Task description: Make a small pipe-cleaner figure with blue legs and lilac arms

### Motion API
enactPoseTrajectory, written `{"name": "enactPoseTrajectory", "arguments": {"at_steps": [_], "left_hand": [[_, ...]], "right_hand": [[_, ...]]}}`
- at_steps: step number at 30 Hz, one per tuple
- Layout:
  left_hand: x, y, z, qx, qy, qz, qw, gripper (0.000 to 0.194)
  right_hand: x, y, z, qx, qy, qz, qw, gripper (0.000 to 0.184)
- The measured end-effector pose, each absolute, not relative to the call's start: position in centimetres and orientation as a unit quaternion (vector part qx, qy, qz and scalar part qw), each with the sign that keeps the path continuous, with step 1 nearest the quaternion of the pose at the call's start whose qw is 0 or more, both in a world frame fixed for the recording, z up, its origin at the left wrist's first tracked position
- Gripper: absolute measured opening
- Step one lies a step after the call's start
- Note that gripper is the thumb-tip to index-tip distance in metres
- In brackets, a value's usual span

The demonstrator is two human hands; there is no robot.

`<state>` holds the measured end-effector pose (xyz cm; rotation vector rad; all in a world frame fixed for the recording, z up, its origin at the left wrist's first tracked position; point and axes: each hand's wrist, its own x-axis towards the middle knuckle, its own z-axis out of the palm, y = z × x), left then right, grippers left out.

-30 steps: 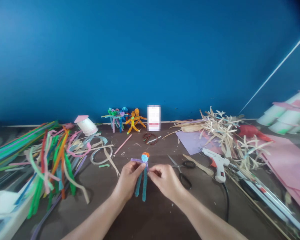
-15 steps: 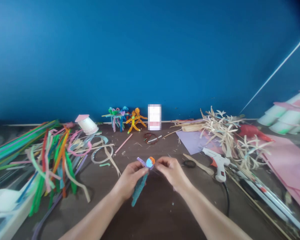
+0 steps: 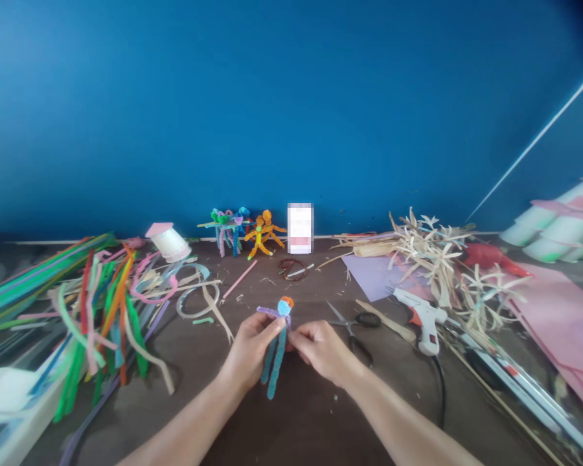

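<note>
A pipe-cleaner figure (image 3: 274,369) hangs between my hands, with a light-blue and orange head, purple arms and two teal legs. My left hand (image 3: 253,343) pinches it just below the head, thumb on top. One purple arm sticks out to the left above that hand. At the figure's right side, my right hand (image 3: 318,346) has thumb and forefinger closed on the other purple arm, which is mostly hidden by the fingers. Black-handled scissors (image 3: 354,327) lie open on the table just beyond my right hand.
Loose pipe cleaners (image 3: 121,304) spread over the left side. Finished figures (image 3: 260,236) stand at the back by the blue wall, near a beaded bracelet (image 3: 298,275). To the right lie a glue gun (image 3: 425,317), dried strips (image 3: 432,259), pink sheets (image 3: 558,304) and stacked paper cups (image 3: 558,226).
The figure has turned, so both teal legs now hang down and show. My right hand has moved down and left, from beside the head to the arm, uncovering the scissors.
</note>
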<state>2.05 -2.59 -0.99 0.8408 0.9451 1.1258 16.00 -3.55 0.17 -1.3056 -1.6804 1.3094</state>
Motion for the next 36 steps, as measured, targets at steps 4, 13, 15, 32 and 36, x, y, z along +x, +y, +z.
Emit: {"name": "enactPoseTrajectory", "arguments": {"at_steps": [4,13,15,32,36], "left_hand": [[1.8,-2.4,-1.0,0.443,0.49,0.5,0.56,0.02],[1.7,-2.4,-0.6,0.443,0.521,0.469,0.559,0.02],[1.8,-2.6,-0.5,0.402,0.497,0.459,0.617,0.02],[2.1,-2.6,-1.4,0.344,0.44,0.511,0.654,0.018],[2.1,-2.4,-1.3,0.316,0.449,0.526,0.65,0.018]], "right_hand": [[16.0,-4.1,0.5,-0.476,-0.693,0.435,0.322,0.029],[17.2,-3.1,1.4,-0.51,-0.612,0.415,0.439,0.024],[17.2,-2.6,0.9,-0.522,-0.585,0.429,0.449,0.023],[16.7,-3.6,-0.1,-0.449,-0.586,0.631,0.239,0.023],[16.8,-3.1,-0.6,-0.484,-0.604,0.524,0.356,0.019]]}}
